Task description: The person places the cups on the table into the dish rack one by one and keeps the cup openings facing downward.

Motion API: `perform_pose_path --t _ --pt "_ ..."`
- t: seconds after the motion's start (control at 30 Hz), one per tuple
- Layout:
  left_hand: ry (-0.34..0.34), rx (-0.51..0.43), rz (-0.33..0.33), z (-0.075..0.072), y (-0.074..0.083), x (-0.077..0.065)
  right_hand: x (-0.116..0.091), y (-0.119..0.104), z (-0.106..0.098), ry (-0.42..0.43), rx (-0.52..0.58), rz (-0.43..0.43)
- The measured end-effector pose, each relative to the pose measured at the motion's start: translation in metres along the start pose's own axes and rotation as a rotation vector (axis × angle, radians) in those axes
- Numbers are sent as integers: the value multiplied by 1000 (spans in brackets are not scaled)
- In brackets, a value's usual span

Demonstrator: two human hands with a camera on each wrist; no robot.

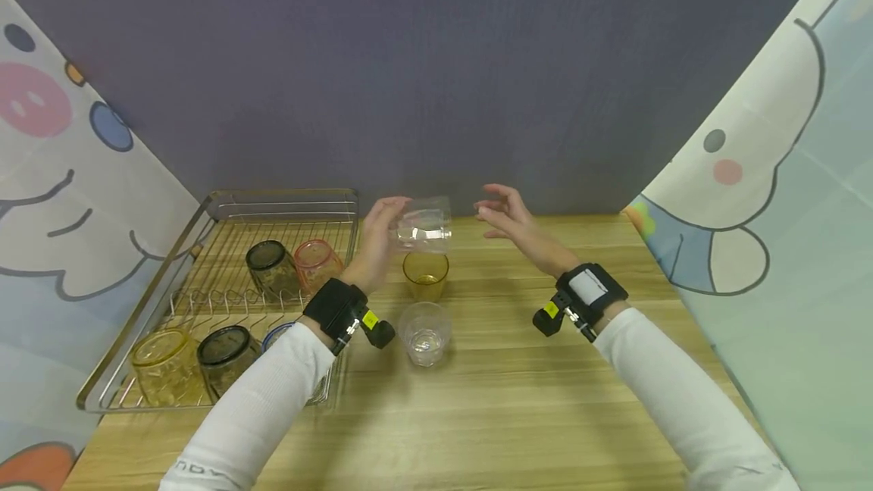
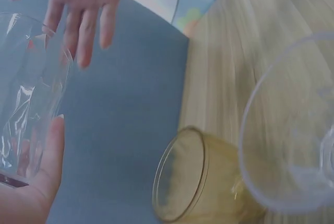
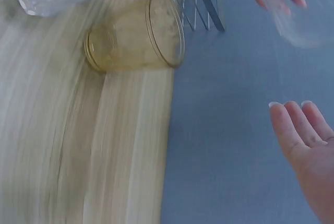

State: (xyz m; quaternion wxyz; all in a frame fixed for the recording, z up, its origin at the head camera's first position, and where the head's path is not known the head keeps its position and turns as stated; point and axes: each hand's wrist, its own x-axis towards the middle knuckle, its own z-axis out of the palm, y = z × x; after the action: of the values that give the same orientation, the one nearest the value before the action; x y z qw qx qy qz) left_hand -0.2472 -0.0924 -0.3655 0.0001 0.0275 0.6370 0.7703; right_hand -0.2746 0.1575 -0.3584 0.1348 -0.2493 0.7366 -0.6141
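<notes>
My left hand (image 1: 377,241) grips a clear cup (image 1: 428,226) by its base end, above the back of the table. The cup lies on its side in the air, its mouth facing right toward my right hand (image 1: 510,220). That right hand holds nothing; its fingers are spread and slightly bent, a short gap from the cup's rim. Beneath the held cup an amber cup (image 1: 427,283) stands upright on the table. Nearer to me stands a second clear cup (image 1: 426,336), also mouth up.
At the left sits a wire drying rack (image 1: 228,245) with upturned cups: two dark ones (image 1: 273,267) (image 1: 228,351), a pink one (image 1: 317,264), a yellow one (image 1: 167,370) and a blue-rimmed one (image 1: 276,333) partly behind my left sleeve. A dark wall (image 1: 423,82) rises behind the table (image 1: 532,400).
</notes>
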Motion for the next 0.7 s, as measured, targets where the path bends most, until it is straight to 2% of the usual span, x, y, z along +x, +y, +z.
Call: perform_pose_path --t 0.17,0.27,0.6,0.7 --pt "42 17 7 -14 11 1 -2 0 -14 38 -10 3" --pt "44 4 20 -22 17 0 -3 0 -20 58 -25 3" --pt "78 48 38 -48 36 -3 -7 3 -34 108 -103 37" --pt "81 110 44 -58 40 -4 -8 3 -39 114 -131 48"
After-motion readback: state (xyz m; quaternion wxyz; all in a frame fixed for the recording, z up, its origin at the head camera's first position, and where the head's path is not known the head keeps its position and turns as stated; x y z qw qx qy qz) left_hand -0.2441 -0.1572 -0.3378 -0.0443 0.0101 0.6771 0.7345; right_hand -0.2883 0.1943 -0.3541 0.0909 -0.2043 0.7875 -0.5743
